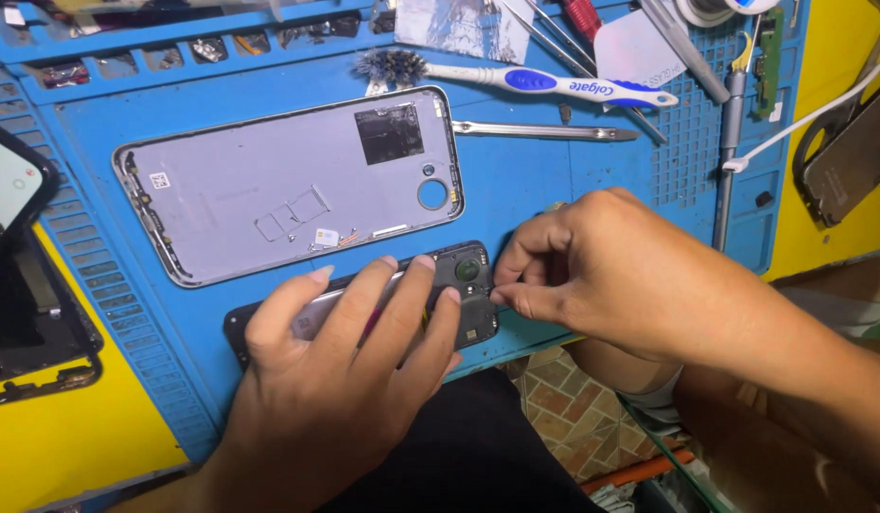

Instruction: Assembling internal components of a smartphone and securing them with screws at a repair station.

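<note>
An opened phone body (pixel 467 285) lies along the front edge of the blue repair mat (pixel 535 190), its camera end to the right. My left hand (pixel 350 351) lies flat over it, fingers spread, pressing it down. At the phone's right end my right hand (pixel 592 271) pinches with thumb and fingertips; what is between them is too small to make out. The phone's grey back cover (pixel 269 185) rests inside-up on the mat just behind the phone.
A blue-and-white toothbrush (pixel 516 78), metal tweezers (pixel 545 131) and thin tools lie at the mat's back. A white cable (pixel 801 119) crosses at right. Another phone (pixel 12 180) and a dark frame (pixel 31 323) sit at left on the yellow table.
</note>
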